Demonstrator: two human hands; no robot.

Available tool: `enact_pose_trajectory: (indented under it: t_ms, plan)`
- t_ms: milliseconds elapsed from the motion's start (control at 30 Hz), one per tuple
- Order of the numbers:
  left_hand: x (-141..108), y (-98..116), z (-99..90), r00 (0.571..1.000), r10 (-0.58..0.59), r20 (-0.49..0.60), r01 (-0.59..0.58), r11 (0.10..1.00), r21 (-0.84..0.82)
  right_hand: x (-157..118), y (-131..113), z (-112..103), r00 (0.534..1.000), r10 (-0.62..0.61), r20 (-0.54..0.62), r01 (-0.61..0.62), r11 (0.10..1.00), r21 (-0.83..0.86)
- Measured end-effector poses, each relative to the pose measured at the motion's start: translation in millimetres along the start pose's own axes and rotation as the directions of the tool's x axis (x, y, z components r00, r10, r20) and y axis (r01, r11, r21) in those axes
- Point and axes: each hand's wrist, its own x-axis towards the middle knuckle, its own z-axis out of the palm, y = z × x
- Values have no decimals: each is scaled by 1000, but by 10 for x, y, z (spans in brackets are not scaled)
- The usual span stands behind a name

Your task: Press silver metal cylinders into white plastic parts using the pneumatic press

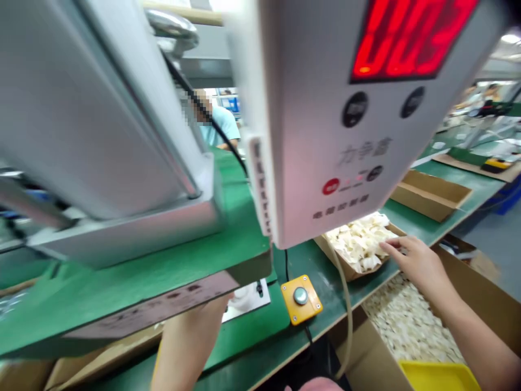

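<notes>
My left hand [215, 315] reaches under the green-topped machine base [232, 239]. Its fingers are hidden there, beside a silvery metal plate with a white part [246, 298]. On the right, my right hand [413, 260] is at the near edge of a shallow cardboard box [350, 269]. Small cream-white pieces [360, 241] fill this box in a loose heap. Thumb and fingers are bent and slightly apart at the heap, and I make out no piece between them.
A control box [317, 136] with red digits hangs close in front. A yellow push-button box [301, 298] sits on the green bench. Below the edge, a big carton holds many pale pieces [411, 320] and a yellow tray [439, 374]. Another person [223, 125] sits beyond.
</notes>
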Motion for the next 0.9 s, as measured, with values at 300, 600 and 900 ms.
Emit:
enact_pose_trajectory:
  t_ms: [300, 600, 900]
  plan:
    - [-118, 105, -37, 997, -48, 61, 48, 999, 8, 277, -343, 186, 939, -343, -22, 342, 939, -45]
    - [-440, -386, -165, 887, -459, 54, 409, 724, -555, -383, -1622, 83, 806, -590, -47, 566, 746, 351]
    - [-766, -503, -323, 830, -558, 16, 483, 704, -520, -795, -2670, 378, 428, -881, 203, 879, 458, 135]
